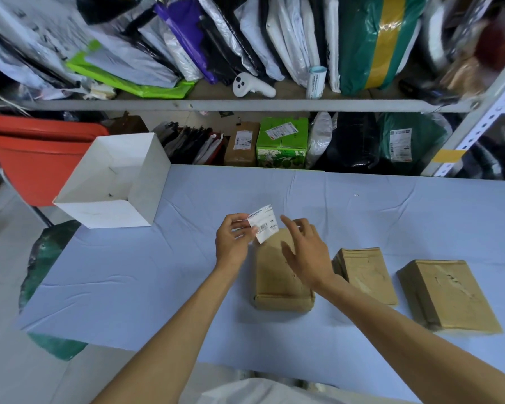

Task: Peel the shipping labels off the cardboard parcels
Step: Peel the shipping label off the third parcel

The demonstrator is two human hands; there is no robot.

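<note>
Clearly the thin white printed shipping label at frame centre is light and floppy — left hand pinches its edge, right hand hovers open over the brown cardboard parcel.

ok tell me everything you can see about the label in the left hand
The shipping label is a small white paper sticker with black print and a barcode, too small to read. It looks fully peeled: it is pinched at its left edge by the left hand and held up, tilted, above the far end of the nearest cardboard parcel. Its lower corner overlaps that parcel in view. The right hand hovers open beside it, not touching it.
</note>
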